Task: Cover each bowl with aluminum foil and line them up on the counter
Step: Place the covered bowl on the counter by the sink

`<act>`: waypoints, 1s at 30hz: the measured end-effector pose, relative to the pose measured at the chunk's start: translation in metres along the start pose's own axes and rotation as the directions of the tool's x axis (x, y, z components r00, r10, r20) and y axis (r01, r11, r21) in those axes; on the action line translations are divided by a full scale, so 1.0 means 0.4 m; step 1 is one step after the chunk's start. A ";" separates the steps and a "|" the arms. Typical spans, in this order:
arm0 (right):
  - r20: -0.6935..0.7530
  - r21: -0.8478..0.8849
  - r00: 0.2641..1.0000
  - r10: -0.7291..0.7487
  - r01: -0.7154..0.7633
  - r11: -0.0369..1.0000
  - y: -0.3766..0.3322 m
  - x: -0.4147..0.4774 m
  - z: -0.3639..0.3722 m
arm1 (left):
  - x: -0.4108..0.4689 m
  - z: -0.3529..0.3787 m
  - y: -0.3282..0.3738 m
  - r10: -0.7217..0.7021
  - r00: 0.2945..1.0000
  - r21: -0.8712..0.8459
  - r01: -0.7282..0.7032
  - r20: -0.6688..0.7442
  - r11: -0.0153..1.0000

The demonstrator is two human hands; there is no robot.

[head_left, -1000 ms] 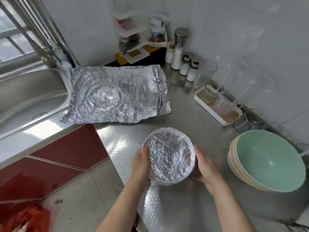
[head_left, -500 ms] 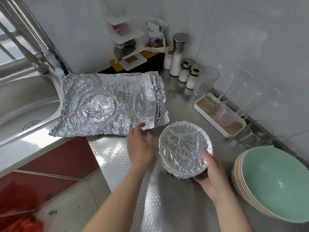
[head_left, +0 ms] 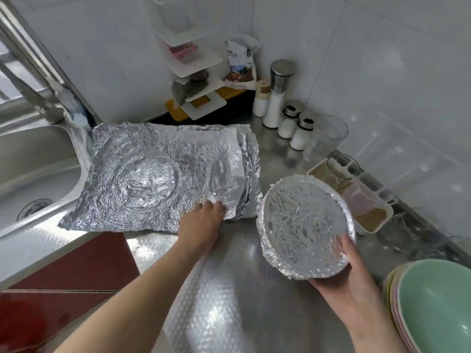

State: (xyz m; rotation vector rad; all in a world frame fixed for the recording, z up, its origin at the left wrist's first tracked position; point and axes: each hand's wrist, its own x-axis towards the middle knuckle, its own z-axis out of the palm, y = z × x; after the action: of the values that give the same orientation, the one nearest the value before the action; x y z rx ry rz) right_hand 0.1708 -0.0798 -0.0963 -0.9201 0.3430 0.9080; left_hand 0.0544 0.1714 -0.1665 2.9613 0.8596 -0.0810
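I count one foil-covered bowl [head_left: 303, 225], one pile of crumpled foil sheets [head_left: 153, 174] whose layers I can't number, and one stack of bare bowls [head_left: 438, 309], green on top, its lower rims too close together to count.

My right hand [head_left: 341, 281] grips the covered bowl from below at its near side, thumb curled over the rim, holding it tilted over the right half of the counter [head_left: 229, 301]. My left hand [head_left: 204, 220] reaches to the pile's front right corner, at the counter's left by the sink [head_left: 33, 174]. Its fingertips [head_left: 216, 206] touch the top sheet; I can't tell whether they pinch it.

The bare stack sits at the counter's right edge.
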 end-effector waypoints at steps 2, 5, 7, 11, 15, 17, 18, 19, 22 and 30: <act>0.029 -0.012 0.999 -0.032 0.032 0.999 -0.027 0.009 0.026 | -0.016 -0.018 0.014 0.037 0.999 0.031 -0.038 0.025 0.999; 0.085 -0.035 0.994 -0.067 0.070 0.997 -0.064 0.019 0.068 | -0.073 -0.055 0.080 0.120 0.985 0.080 -0.131 0.124 0.988; 0.129 -0.064 0.988 -0.091 0.100 0.993 -0.081 0.019 0.098 | -0.130 -0.070 0.143 0.191 0.958 0.053 -0.207 0.214 0.977; 0.121 -0.132 0.987 -0.103 0.119 0.984 -0.092 0.024 0.146 | -0.233 -0.089 0.253 0.260 0.894 -0.100 -0.240 0.365 0.966; 0.076 -0.230 0.996 -0.040 0.056 0.972 -0.077 0.029 0.196 | -0.250 -0.127 0.218 0.337 0.769 -0.613 0.089 0.544 0.785; 0.072 -0.269 0.997 -0.012 0.031 0.963 -0.051 0.035 0.216 | -0.226 -0.172 0.151 0.108 0.912 -0.848 0.319 0.396 0.423; 0.079 -0.287 0.997 0.001 0.022 0.958 -0.030 0.041 0.230 | -0.217 -0.197 0.108 -0.111 0.932 -0.918 0.360 0.345 0.168; 0.085 -0.302 0.996 0.016 0.011 0.953 -0.008 0.052 0.242 | -0.207 -0.219 0.067 -0.281 0.895 -0.938 0.337 0.347 -0.086; 0.095 -0.369 0.994 0.062 -0.022 0.929 0.059 0.084 0.296 | -0.179 -0.265 -0.037 -0.409 0.822 -0.886 0.224 0.396 -0.407; 0.095 -0.444 0.980 0.175 -0.116 0.889 0.255 0.201 0.556 | -0.110 -0.317 -0.258 -0.520 0.760 -0.877 0.132 0.389 -0.463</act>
State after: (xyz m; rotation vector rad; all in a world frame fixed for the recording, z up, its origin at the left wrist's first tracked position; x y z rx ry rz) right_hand 0.1131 0.1697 -0.0695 -1.2507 0.0913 1.2089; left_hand -0.0338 0.2439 -0.0413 0.8222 1.0459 0.6952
